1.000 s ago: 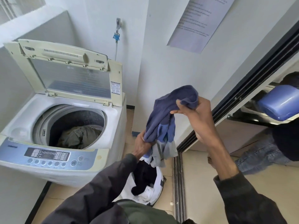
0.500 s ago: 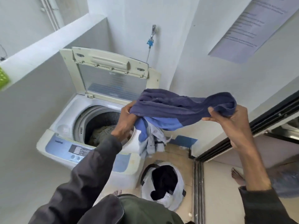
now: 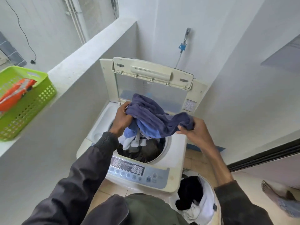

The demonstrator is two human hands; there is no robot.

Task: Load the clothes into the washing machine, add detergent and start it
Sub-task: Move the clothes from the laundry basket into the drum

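Left hand: my left hand (image 3: 121,118) is bunched round one end of the navy garment (image 3: 152,116), fingers curled into the cloth, above the back left of the drum opening.
Right hand: my right hand (image 3: 194,132) pinches the other end between thumb and fingers, over the right rim of the washing machine (image 3: 177,148).
Garment: it stretches between my two hands across the opening; its lighter blue and pale parts hang down from my left hand into the mouth of the drum.
Drum: dark clothes (image 3: 146,153) already lie inside, below the hanging cloth.
Lid: the lid (image 3: 151,72) stands raised at the back of the machine, against the wall.
Control panel: the grey-blue control panel (image 3: 129,170) runs along the front edge, under my left sleeve (image 3: 84,181).
Laundry bag: a white laundry bag (image 3: 208,203) sits on the floor just beside the machine's front right corner, with black clothing (image 3: 190,190) in it.
Ledge: on the wall ledge (image 3: 90,51) to my left stands a green basket (image 3: 32,101) holding an orange packet (image 3: 14,93); I cannot read its label.
Wall: a tap (image 3: 184,44) with a blue fitting is fixed above the lid.
Floor, right: a bare foot (image 3: 267,189) of another person shows at the edge.
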